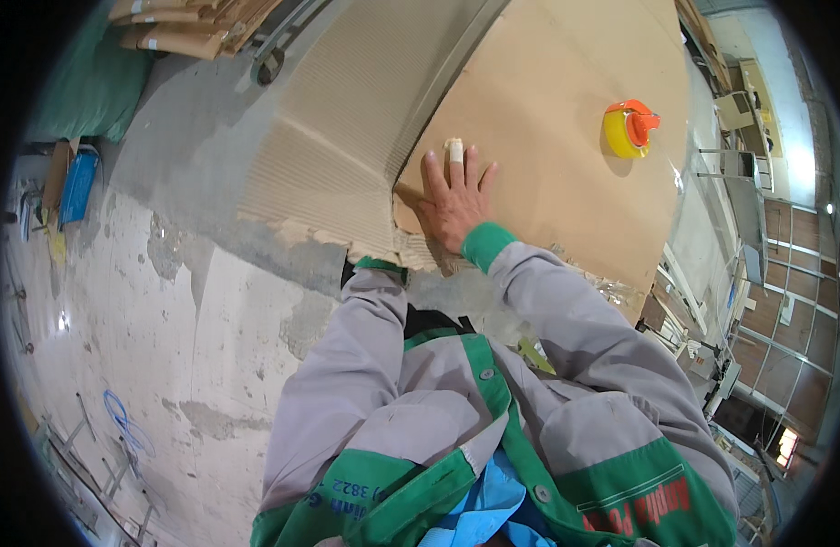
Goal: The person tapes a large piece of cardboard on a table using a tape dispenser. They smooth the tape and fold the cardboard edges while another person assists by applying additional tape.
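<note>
While the right hand [454,202] lies open, palm flat on the large smooth brown cardboard sheet [566,82], the left hand is hidden beneath the ribbed corrugated cardboard sheet [338,137], grip unseen; a yellow-and-orange tape dispenser [628,129] rests nearby.

1. I see the right hand [454,199] pressed flat, fingers spread, on a smooth cardboard sheet [566,73]; one finger carries a pale wrap.
2. The left hand is hidden under a corrugated cardboard sheet [333,128].
3. A yellow tape dispenser [628,129] with orange handle lies on the smooth sheet, well apart from the hand.
4. Concrete floor [164,301] lies to the left.
</note>
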A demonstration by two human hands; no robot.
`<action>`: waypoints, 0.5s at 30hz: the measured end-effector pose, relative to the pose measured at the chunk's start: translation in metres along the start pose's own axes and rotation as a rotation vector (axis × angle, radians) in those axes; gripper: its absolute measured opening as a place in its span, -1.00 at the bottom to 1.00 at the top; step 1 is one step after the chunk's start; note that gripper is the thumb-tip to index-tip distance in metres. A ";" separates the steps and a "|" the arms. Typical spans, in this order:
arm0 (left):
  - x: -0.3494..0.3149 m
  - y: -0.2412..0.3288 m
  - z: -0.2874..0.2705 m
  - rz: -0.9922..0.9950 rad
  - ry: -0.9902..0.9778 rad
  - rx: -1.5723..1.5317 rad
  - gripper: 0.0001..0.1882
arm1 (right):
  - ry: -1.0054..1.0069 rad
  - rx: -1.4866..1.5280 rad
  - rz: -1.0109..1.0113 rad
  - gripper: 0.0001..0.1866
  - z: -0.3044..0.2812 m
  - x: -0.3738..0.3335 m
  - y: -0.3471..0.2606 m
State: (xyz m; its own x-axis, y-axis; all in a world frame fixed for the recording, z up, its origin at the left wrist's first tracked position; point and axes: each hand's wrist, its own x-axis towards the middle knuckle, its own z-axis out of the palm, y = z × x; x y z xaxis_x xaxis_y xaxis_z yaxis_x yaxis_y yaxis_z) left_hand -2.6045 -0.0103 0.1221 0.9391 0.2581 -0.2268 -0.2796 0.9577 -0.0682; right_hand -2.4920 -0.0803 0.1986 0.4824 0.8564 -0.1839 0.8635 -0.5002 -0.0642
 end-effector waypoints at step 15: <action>0.073 0.065 0.061 -0.206 0.038 0.668 -0.41 | 0.084 0.152 -0.053 -0.34 -0.018 -0.007 0.017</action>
State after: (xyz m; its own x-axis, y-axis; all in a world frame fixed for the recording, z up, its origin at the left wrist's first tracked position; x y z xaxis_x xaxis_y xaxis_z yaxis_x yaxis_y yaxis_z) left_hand -2.5418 0.0783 0.1605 0.9487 0.0701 -0.3082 0.0973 0.8630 0.4958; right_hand -2.4775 -0.0925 0.2164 0.4531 0.8864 -0.0944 0.8589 -0.4625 -0.2200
